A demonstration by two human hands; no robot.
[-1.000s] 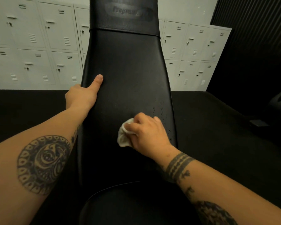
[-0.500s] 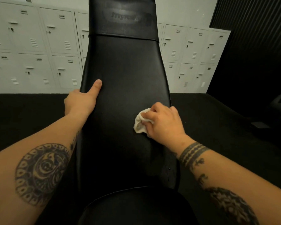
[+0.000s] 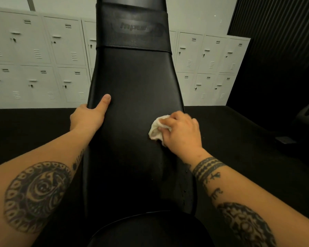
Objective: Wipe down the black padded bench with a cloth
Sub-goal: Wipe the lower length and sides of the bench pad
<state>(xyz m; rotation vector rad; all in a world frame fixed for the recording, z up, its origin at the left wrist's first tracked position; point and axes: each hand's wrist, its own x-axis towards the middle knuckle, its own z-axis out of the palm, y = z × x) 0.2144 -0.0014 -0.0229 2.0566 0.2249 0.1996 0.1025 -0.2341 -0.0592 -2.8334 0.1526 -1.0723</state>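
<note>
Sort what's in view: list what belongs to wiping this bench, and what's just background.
In the job: black padded bench; white cloth, pressed to it; right hand, gripping the cloth; left hand, on the bench's left edge.
Just there: grey lockers; black floor; dark slatted wall.

The bench [image 3: 132, 104] ran past the top edge. The right hand [image 3: 183, 135] covered part of the cloth [image 3: 155, 133]. Fingers of the left hand [image 3: 86, 119] lay hidden behind the bench's side.
</note>
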